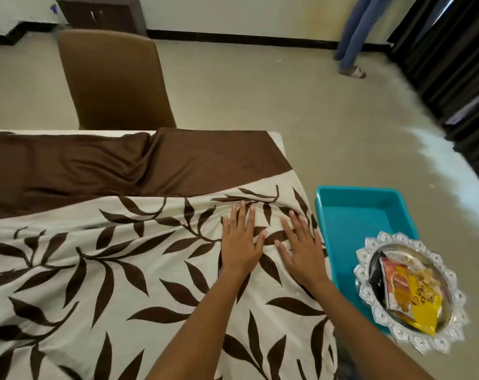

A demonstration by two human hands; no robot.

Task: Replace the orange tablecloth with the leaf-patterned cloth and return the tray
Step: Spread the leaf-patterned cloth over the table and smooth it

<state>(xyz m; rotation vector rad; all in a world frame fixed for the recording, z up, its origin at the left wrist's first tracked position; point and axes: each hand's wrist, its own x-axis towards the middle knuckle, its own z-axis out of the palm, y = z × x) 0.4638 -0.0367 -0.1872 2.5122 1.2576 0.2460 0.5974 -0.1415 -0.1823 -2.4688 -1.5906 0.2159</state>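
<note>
The leaf-patterned cloth (128, 259), cream with dark brown leaves and a plain brown band along its far side, lies spread over the table, wrinkled near the right edge. My left hand (241, 242) and my right hand (301, 248) lie flat on it side by side, fingers straight, close to the table's right edge. A silver tray (369, 272) with a lacy rim holds snack packets and rests on a teal plastic bin (353, 218) right of the table. No orange tablecloth is in view.
A brown chair (112, 80) stands at the table's far side. A person's legs (353, 34) are at the back wall. Dark curtains (452, 58) hang at the right. Beige floor lies between the table and the wall.
</note>
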